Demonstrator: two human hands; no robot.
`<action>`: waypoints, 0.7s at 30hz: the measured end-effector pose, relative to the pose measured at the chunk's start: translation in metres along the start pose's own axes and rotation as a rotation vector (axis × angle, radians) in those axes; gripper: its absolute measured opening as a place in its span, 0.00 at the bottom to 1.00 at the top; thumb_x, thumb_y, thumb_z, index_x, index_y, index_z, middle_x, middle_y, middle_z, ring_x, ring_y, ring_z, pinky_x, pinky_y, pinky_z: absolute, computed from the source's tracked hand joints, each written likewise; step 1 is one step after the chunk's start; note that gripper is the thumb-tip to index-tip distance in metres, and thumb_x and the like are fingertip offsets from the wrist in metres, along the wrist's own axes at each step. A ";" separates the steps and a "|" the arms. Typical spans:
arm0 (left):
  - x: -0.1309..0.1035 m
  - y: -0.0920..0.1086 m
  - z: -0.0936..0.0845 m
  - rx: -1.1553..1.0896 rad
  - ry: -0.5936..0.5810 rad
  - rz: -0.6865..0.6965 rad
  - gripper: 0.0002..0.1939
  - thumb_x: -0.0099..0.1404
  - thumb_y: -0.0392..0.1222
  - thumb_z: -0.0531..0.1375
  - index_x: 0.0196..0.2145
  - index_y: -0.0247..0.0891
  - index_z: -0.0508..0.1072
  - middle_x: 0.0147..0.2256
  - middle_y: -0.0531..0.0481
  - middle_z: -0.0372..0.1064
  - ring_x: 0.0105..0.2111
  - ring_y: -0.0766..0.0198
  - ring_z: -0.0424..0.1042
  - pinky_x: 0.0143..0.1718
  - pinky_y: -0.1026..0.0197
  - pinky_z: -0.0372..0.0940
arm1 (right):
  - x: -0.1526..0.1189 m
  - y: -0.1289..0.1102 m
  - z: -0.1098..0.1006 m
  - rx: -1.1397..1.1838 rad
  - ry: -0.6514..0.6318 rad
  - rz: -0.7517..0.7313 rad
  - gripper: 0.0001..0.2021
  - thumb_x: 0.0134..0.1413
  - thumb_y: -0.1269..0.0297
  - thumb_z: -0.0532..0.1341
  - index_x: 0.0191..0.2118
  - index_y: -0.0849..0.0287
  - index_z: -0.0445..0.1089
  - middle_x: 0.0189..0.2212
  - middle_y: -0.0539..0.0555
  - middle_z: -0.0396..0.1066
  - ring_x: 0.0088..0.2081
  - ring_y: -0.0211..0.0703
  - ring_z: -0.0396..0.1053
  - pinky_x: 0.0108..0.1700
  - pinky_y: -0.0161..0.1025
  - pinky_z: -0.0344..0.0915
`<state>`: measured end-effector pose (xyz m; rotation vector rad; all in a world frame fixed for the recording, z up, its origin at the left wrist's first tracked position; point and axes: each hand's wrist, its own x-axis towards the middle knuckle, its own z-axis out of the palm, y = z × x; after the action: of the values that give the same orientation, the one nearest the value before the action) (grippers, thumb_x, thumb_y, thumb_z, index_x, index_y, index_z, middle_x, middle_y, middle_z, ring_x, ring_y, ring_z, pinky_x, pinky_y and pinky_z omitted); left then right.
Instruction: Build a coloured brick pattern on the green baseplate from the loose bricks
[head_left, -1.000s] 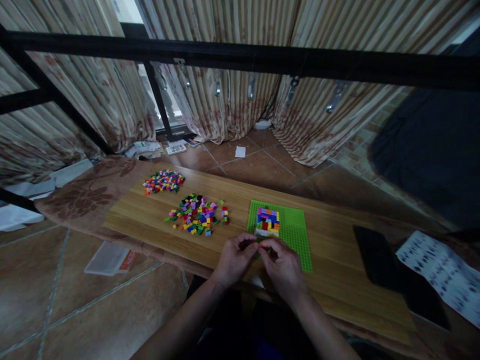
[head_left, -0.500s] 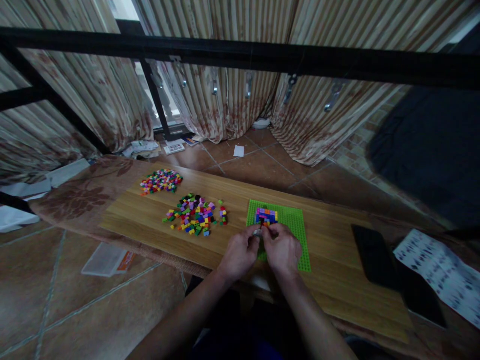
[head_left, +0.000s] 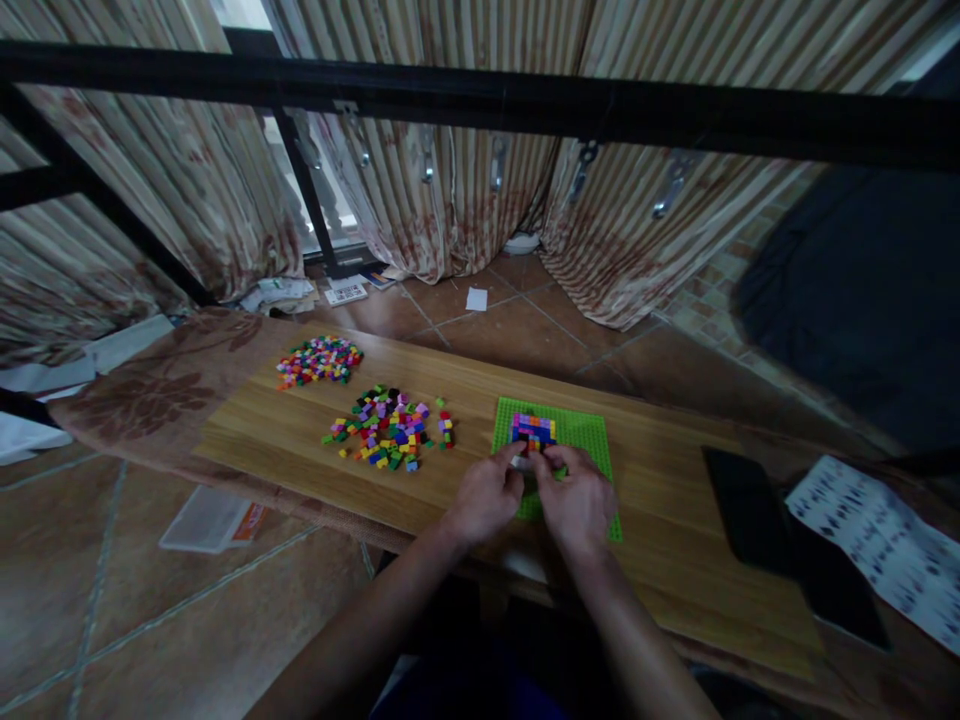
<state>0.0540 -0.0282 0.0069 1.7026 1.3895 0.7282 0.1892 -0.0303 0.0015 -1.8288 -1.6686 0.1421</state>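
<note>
A green studded baseplate (head_left: 589, 430) lies on the wooden board, bearing a small build of purple, blue, yellow and orange toy bricks (head_left: 534, 428). My left hand (head_left: 487, 495) has its fingers closed at the near left edge of the build. Close beside it, my right hand (head_left: 579, 500) is bent in a pinch at the near right edge. Any brick between the fingertips is too small and covered to make out. A pale patch shows by the left fingertips. To the left lies a loose pile of mixed bricks (head_left: 390, 430).
Farther left is a second pile of smaller bricks (head_left: 321, 360). A black flat device (head_left: 742, 505) and a printed sheet (head_left: 885, 550) lie to the right. A clear plastic lid (head_left: 206, 520) is on the tiled floor. A dark metal bar (head_left: 480, 95) crosses before the curtains.
My hands have parted slightly at the fingertips. My right hand has shifted a little to the right, uncovering more of the build's near side.
</note>
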 end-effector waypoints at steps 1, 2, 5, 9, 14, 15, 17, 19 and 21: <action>0.000 0.000 0.000 0.003 0.004 -0.003 0.26 0.60 0.34 0.51 0.57 0.38 0.67 0.36 0.47 0.77 0.34 0.58 0.74 0.40 0.59 0.67 | 0.001 0.001 -0.001 0.019 0.015 -0.031 0.14 0.59 0.54 0.55 0.32 0.56 0.73 0.30 0.52 0.72 0.31 0.42 0.68 0.34 0.37 0.57; 0.000 0.000 0.001 0.003 0.010 -0.004 0.26 0.60 0.34 0.51 0.56 0.37 0.67 0.37 0.46 0.77 0.35 0.58 0.74 0.41 0.59 0.67 | 0.002 0.002 -0.002 0.036 0.025 -0.072 0.14 0.60 0.55 0.54 0.35 0.56 0.74 0.31 0.53 0.72 0.33 0.43 0.68 0.36 0.38 0.59; -0.001 0.000 0.001 -0.007 0.014 -0.002 0.26 0.60 0.34 0.51 0.56 0.38 0.68 0.41 0.46 0.76 0.37 0.59 0.75 0.41 0.60 0.67 | 0.003 0.005 -0.001 0.024 0.002 -0.208 0.14 0.62 0.61 0.52 0.41 0.55 0.75 0.35 0.55 0.71 0.39 0.45 0.66 0.42 0.40 0.61; -0.001 0.002 0.001 -0.014 -0.013 0.026 0.26 0.60 0.33 0.50 0.56 0.40 0.68 0.37 0.48 0.77 0.33 0.60 0.74 0.38 0.61 0.66 | 0.000 0.007 0.002 -0.091 -0.055 -0.299 0.15 0.62 0.65 0.51 0.46 0.56 0.75 0.40 0.57 0.70 0.41 0.47 0.63 0.44 0.43 0.61; -0.003 0.005 0.002 0.018 -0.019 0.033 0.26 0.60 0.34 0.50 0.57 0.40 0.67 0.30 0.50 0.76 0.27 0.61 0.72 0.34 0.61 0.65 | -0.003 0.010 0.003 -0.128 -0.060 -0.323 0.16 0.61 0.67 0.51 0.47 0.55 0.74 0.41 0.58 0.69 0.41 0.48 0.61 0.43 0.44 0.61; -0.003 0.006 0.002 0.018 -0.016 0.031 0.27 0.60 0.34 0.51 0.57 0.40 0.67 0.29 0.50 0.75 0.27 0.61 0.71 0.34 0.61 0.65 | -0.003 0.010 0.004 -0.127 -0.059 -0.326 0.16 0.61 0.67 0.51 0.47 0.55 0.74 0.41 0.58 0.68 0.41 0.48 0.61 0.43 0.44 0.61; -0.003 0.006 0.002 0.020 -0.008 0.024 0.27 0.60 0.34 0.51 0.57 0.40 0.67 0.28 0.51 0.75 0.26 0.61 0.71 0.34 0.62 0.64 | -0.004 0.011 0.004 -0.124 -0.056 -0.328 0.16 0.61 0.66 0.51 0.47 0.55 0.74 0.41 0.58 0.68 0.42 0.48 0.61 0.43 0.44 0.61; -0.004 0.007 0.003 0.029 -0.002 0.015 0.27 0.60 0.35 0.51 0.57 0.40 0.67 0.26 0.51 0.74 0.26 0.61 0.71 0.33 0.62 0.65 | -0.004 0.012 0.006 -0.116 -0.043 -0.323 0.15 0.61 0.65 0.52 0.47 0.54 0.75 0.42 0.58 0.67 0.43 0.48 0.61 0.43 0.44 0.61; -0.006 0.007 0.004 0.039 0.009 0.013 0.27 0.60 0.35 0.51 0.57 0.39 0.67 0.26 0.51 0.74 0.25 0.61 0.71 0.32 0.62 0.65 | -0.004 0.013 0.008 -0.111 -0.028 -0.317 0.15 0.61 0.64 0.52 0.46 0.54 0.75 0.42 0.58 0.67 0.43 0.48 0.61 0.43 0.44 0.61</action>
<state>0.0599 -0.0351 0.0115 1.7420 1.4081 0.7209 0.1957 -0.0311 -0.0126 -1.6191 -1.9953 -0.0623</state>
